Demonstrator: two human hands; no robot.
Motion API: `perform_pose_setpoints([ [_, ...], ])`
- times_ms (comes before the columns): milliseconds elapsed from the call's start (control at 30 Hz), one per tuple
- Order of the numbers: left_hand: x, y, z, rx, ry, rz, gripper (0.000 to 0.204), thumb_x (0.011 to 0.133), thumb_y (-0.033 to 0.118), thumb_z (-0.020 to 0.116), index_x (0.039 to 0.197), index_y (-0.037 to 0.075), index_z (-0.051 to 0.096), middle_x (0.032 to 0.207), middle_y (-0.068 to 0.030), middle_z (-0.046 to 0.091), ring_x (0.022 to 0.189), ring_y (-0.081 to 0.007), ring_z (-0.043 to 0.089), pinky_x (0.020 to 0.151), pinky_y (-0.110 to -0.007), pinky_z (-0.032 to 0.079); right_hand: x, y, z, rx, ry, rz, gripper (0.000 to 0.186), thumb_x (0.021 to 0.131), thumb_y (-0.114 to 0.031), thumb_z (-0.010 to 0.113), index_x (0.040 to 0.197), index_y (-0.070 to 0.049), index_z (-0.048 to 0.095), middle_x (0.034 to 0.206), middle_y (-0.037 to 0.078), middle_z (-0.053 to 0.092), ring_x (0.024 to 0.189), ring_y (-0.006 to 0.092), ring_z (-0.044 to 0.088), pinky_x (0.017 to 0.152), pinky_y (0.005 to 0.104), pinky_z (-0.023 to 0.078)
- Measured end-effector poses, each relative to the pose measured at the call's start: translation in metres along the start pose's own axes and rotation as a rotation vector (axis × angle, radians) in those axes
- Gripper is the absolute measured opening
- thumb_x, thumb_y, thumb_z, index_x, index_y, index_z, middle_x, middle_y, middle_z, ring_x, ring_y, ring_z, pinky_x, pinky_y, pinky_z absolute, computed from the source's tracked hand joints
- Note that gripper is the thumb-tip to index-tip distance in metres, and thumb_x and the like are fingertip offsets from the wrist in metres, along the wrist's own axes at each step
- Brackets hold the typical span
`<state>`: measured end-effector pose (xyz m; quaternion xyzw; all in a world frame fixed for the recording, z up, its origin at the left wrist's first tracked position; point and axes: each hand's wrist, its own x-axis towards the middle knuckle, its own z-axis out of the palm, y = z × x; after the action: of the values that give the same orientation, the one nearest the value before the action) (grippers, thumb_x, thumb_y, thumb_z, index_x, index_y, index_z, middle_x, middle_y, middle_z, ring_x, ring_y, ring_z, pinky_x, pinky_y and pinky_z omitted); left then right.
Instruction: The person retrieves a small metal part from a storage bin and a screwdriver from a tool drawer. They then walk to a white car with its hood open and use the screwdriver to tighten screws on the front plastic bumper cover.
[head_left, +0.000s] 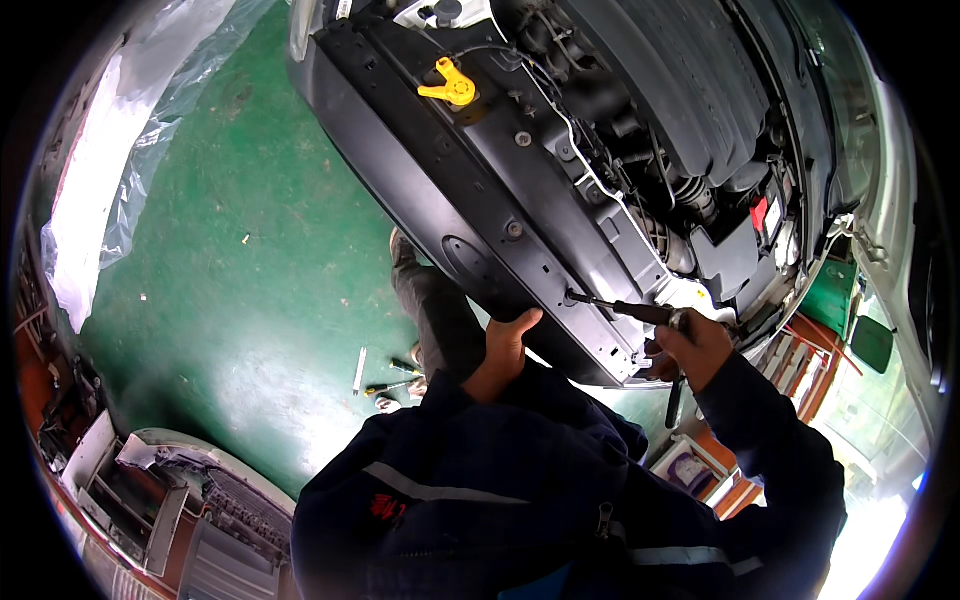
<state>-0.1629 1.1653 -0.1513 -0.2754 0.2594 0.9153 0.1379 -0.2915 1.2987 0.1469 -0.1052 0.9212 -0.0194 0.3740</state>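
Note:
A car's dark front bumper [410,165] runs diagonally before me, below the open engine bay [640,80]. My right hand [695,345] is closed around the handle of a dark screwdriver [635,310]. Its slim shaft reaches left, with the tip at a small hole or fastener in the black panel behind the bumper edge. A black handle [675,402] hangs below this hand; whether it joins the screwdriver I cannot tell. At the bumper's near edge, my left hand [503,355] holds on with the thumb on top and the other fingers hidden.
A yellow lever-like part [450,84] sits on the panel farther left. On the green floor [250,260] lie screwdrivers [388,388] and a pale strip [359,371], near my feet. A detached bumper [215,470] lies at lower left; plastic sheeting [110,180] hangs at upper left.

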Motion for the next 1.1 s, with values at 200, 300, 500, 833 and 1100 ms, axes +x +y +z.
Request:
perform_pose_setpoints([
  [200, 0.006, -0.003, -0.002, -0.093, 0.002, -0.03, 0.053, 0.084, 0.015, 0.074, 0.13, -0.001, 0.053, 0.124, -0.0065, 0.061, 0.115, -0.0197, 0.056, 0.103, -0.034, 0.039, 0.009, 0.006, -0.019, -0.698, 0.303, -0.708, 0.031, 0.087, -0.019, 0.061, 0.112, -0.001, 0.06, 0.099, 0.012, 0.067, 0.093, 0.028, 0.066, 0.083, 0.0427, 0.052],
  [300, 0.001, -0.001, 0.001, 0.131, -0.021, 0.099, 0.04, 0.09, 0.011, 0.064, 0.128, -0.001, 0.055, 0.119, -0.0073, 0.063, 0.109, -0.0189, 0.058, 0.098, -0.034, 0.044, 0.007, 0.011, -0.001, -0.387, 0.041, -0.108, 0.028, 0.092, -0.023, 0.061, 0.105, 0.001, 0.059, 0.086, 0.013, 0.067, 0.079, 0.0289, 0.067, 0.075, 0.0425, 0.054],
  [500, 0.0, 0.005, 0.006, -0.051, 0.011, -0.02, 0.043, 0.088, 0.011, 0.067, 0.128, 0.0, 0.055, 0.12, -0.0065, 0.062, 0.109, -0.0196, 0.058, 0.099, -0.034, 0.043, -0.002, 0.026, 0.017, 0.268, -0.044, 0.176, 0.038, 0.089, -0.021, 0.067, 0.116, 0.003, 0.056, 0.079, 0.014, 0.068, 0.072, 0.0305, 0.068, 0.068, 0.0421, 0.054],
  [833, 0.005, -0.006, -0.002, -0.189, 0.018, -0.081, 0.055, 0.082, 0.011, 0.075, 0.131, 0.0, 0.052, 0.123, -0.006, 0.061, 0.113, -0.0199, 0.056, 0.102, -0.033, 0.041, 0.013, 0.023, 0.009, 0.91, -0.206, 0.72, 0.041, 0.09, -0.031, 0.066, 0.114, 0.0, 0.053, 0.07, 0.017, 0.065, 0.069, 0.032, 0.069, 0.064, 0.0373, 0.055],
  [1100, 0.004, -0.002, -0.003, -0.111, 0.009, -0.033, 0.058, 0.081, 0.01, 0.076, 0.132, 0.0, 0.051, 0.125, -0.0061, 0.061, 0.114, -0.0202, 0.056, 0.104, -0.033, 0.04, 0.001, 0.009, -0.009, -0.659, 0.16, -0.713, 0.039, 0.09, -0.02, 0.061, 0.124, -0.001, 0.055, 0.092, 0.017, 0.068, 0.093, 0.0311, 0.067, 0.075, 0.0389, 0.053],
])
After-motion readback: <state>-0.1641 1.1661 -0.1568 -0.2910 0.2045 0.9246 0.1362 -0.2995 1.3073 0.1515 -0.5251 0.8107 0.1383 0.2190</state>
